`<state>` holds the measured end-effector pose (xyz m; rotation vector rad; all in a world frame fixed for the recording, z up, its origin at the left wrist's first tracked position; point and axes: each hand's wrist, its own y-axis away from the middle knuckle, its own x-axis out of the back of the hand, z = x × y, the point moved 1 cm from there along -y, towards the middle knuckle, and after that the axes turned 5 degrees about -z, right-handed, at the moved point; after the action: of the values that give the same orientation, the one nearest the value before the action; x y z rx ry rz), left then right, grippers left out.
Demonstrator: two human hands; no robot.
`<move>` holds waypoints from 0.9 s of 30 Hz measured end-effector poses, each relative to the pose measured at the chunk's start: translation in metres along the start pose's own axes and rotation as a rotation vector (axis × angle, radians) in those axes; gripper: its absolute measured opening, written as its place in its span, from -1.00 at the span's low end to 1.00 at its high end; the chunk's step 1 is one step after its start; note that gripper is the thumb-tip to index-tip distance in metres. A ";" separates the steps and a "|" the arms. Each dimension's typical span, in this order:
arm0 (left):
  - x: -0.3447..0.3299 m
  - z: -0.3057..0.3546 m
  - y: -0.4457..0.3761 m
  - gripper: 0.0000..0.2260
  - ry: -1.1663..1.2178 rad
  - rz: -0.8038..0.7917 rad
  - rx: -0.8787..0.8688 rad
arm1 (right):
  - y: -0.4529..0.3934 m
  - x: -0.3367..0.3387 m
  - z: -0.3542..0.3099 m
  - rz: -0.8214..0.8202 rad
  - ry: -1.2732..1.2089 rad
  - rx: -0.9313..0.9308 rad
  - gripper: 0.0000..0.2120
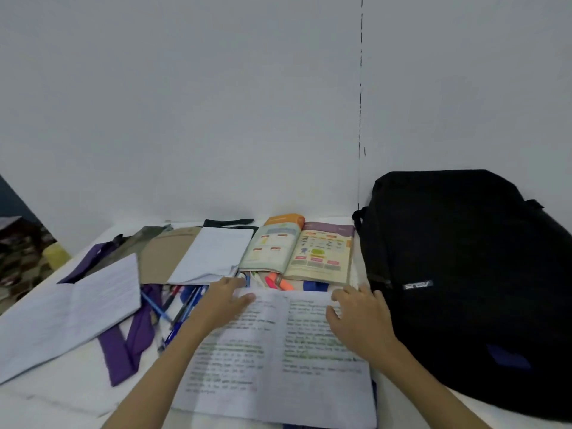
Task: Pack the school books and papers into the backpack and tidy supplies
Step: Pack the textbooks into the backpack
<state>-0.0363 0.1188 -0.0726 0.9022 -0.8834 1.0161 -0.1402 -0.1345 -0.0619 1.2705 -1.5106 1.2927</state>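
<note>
White bench (62, 394) strewn with school things — an open handwritten notebook (278, 351) lies nearest the person. Both hands rest on its top edge: the left hand (224, 300) flat with fingers straight, its grip released; the right hand (359, 317) with fingers spread over the right page, also grasping nothing. Just right of the notebook lies a black backpack (464, 274). Behind it — an open colourful textbook (298, 250), highlighters (275, 281), loose papers (68, 311) and blue pens (179, 308).

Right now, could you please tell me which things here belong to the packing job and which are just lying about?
Job: black backpack, open notebook, open textbook, loose papers, pens, highlighters.
Lying about: purple cloth, patterned fabric.
</note>
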 end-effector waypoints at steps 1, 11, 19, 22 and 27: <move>0.001 -0.012 0.001 -0.56 0.013 -0.051 -0.004 | 0.000 -0.007 0.001 -0.103 0.021 -0.085 -0.68; 0.023 -0.033 -0.012 -0.75 -0.091 0.015 -0.085 | -0.010 -0.013 -0.003 -0.275 -0.305 -0.512 -0.67; 0.077 -0.027 0.000 -0.86 0.596 -0.062 -0.086 | -0.013 -0.015 -0.008 -0.249 -0.925 -0.772 -0.53; 0.083 -0.012 0.010 -0.88 0.816 -0.087 -0.077 | -0.014 -0.005 -0.013 -0.247 -1.118 -0.746 -0.71; 0.099 0.016 0.019 -0.87 1.053 -0.081 -0.138 | -0.022 0.037 -0.034 -0.143 -1.192 -0.485 -0.78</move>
<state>-0.0295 0.1398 0.0275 0.1892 -0.0177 1.1461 -0.1286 -0.1086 -0.0153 1.8437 -2.2335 -0.0919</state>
